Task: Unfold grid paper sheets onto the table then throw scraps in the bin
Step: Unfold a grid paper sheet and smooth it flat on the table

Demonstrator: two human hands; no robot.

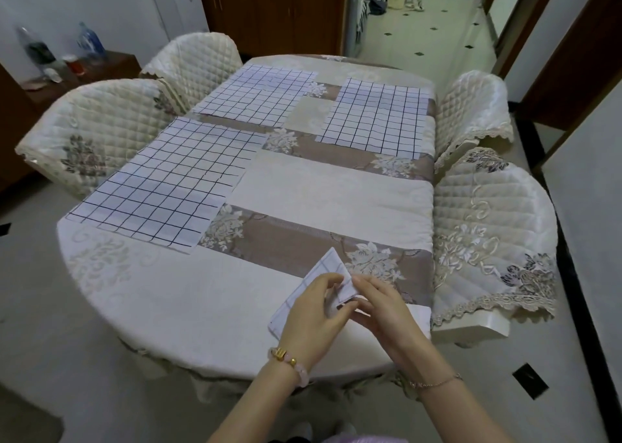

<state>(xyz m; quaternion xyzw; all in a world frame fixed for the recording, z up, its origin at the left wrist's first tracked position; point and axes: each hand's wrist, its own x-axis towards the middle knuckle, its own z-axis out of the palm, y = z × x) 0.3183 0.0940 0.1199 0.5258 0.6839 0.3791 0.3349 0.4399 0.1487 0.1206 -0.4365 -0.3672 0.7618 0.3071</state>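
Observation:
Three grid paper sheets lie unfolded on the table: one near left (pixel 161 186), one far left (pixel 257 95), one far right (pixel 377 117). A folded grid paper sheet (pixel 328 269) sits at the table's near right edge. My left hand (pixel 311 314) pinches its upper fold between thumb and fingers. My right hand (pixel 380 304) grips the paper's right side, fingers curled over it. Part of the folded sheet is hidden under both hands.
The oval table (pixel 303 186) carries a cream and brown floral cloth. Quilted chairs stand on the left (pixel 91 132), (pixel 193 58) and right (pixel 471 106), (pixel 494 227). A side cabinet with bottles (pixel 91 42) is at far left. A tiled hallway (pixel 427 28) opens beyond.

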